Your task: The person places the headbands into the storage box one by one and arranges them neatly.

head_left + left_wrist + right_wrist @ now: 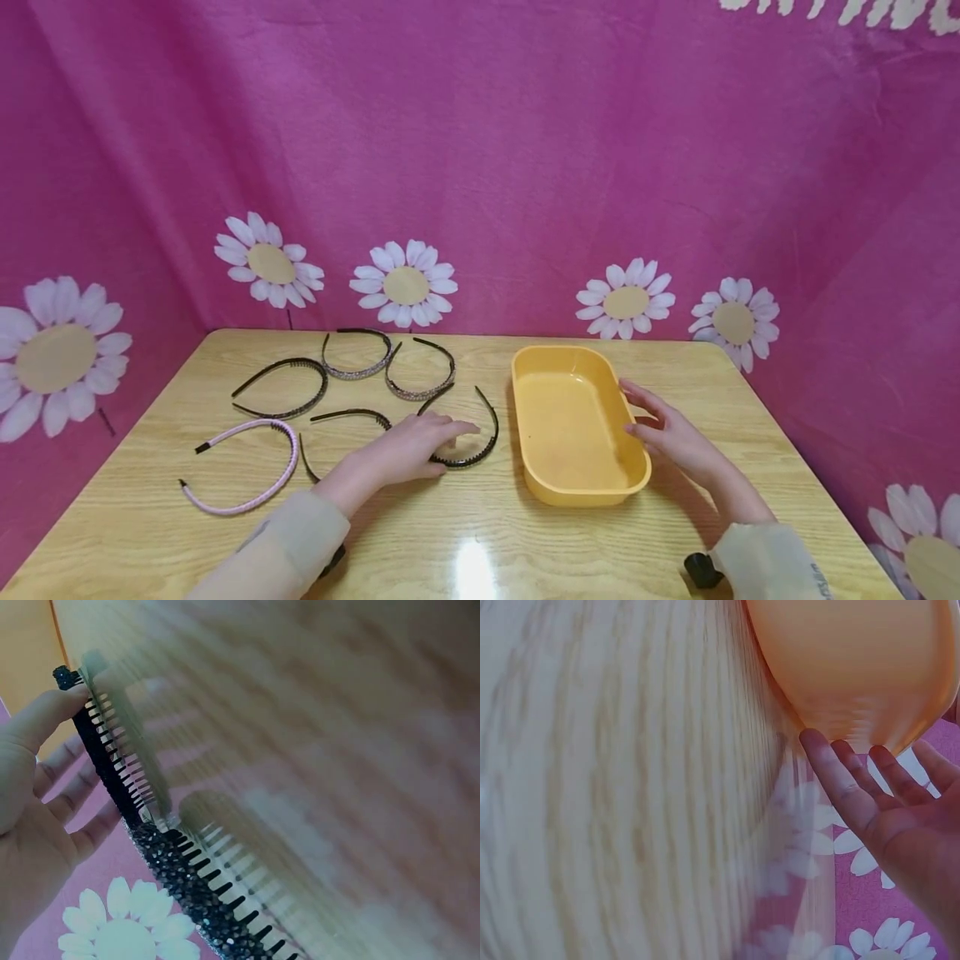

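Left hand [408, 450] reaches, unclenched, to the black headband [480, 457], at nine o'clock from the yellow tray [577, 425]. Only the right-wrist view shows the right hand's [678, 437] four fingers [844, 787] extended at the tray's three-o'clock outer wall.

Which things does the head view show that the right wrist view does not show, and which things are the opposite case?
Only the head view: the curved lilac headband, the curved dark headbands, some glittery, and the bare left hand.

Only the right wrist view: the palm of the bare right hand, and faint petal reflections on the glossy wood-grain table.

Both: the right hand, the table, the rounded yellow-orange plastic tub and the magenta cloth with white flowers.
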{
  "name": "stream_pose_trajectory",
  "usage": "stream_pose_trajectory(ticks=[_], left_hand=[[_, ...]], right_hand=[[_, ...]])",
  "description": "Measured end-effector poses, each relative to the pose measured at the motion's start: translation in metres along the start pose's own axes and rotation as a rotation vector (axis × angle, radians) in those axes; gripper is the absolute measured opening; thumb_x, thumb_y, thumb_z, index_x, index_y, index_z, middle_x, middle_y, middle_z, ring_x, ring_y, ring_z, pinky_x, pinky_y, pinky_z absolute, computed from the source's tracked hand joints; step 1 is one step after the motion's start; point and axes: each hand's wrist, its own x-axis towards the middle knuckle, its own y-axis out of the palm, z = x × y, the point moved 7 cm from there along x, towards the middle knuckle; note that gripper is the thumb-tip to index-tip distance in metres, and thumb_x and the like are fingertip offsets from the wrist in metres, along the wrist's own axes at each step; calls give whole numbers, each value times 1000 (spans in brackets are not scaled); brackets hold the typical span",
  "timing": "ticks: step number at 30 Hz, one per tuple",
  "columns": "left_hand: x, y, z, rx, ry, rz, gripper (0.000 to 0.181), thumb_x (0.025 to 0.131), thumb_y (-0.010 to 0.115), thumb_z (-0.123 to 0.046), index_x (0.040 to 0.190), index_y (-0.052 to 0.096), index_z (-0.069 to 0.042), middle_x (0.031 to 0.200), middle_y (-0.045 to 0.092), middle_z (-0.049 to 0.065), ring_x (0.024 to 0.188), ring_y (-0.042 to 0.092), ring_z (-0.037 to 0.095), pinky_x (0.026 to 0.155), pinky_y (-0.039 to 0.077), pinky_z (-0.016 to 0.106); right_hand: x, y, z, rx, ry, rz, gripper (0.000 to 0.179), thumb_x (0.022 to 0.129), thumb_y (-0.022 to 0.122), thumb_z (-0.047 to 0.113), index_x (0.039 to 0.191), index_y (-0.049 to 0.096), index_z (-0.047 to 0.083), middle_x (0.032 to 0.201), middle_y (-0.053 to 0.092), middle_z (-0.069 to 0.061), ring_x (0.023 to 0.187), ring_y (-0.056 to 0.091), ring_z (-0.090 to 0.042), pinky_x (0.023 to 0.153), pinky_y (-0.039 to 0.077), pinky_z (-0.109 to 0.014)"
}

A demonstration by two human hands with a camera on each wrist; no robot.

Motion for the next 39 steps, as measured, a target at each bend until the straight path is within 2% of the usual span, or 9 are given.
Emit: stream_pose_trajectory(ticks=[3,6,11,21,29,39], left_hand=[[2,1,0,-1,28,3,49,76,76,-13,121,57,-21,90,60,-7,87,53,9,81,45,34],[3,1,-1,-21,55,-5,32,76,75,-10,102,62,-21,83,57,-8,82,50,7,77,44,31],[3,-1,-1,-54,80,-22,23,74,74,-7,89,61,-19,78,56,-8,78,48,6,74,42,28],[2,-7,-2,-68,75,-50,18,76,71,-9,88,61,-19,81,55,-7,78,49,7,71,41,25],[4,-21,-6,-74,101,-100,19,75,70,-9,88,63,-21,76,52,-9,74,47,6,67,41,22],[4,-37,-10,-69,69,-122,20,77,71,-9,90,63,-22,80,52,-12,80,49,7,77,42,30]], right_hand=[[0,0,-2,31,19,19,68,94,55,12,151,17,13,152,16,-22,126,38,-45,85,53,-38],[0,0,-3,48,27,32,69,94,54,12,151,16,13,154,12,-21,126,39,-44,85,53,-39],[-1,0,-4,49,42,40,69,94,54,12,151,16,13,154,11,-21,125,43,-39,84,53,-39],[-3,3,-2,40,52,65,69,95,53,12,152,14,14,154,10,-22,124,42,-39,87,52,-37],[-5,3,-1,26,68,65,69,95,53,13,152,14,16,155,10,-19,128,38,-42,89,51,-34],[-4,3,0,9,45,71,69,95,53,12,152,14,16,156,8,-20,129,35,-46,89,51,-36]])
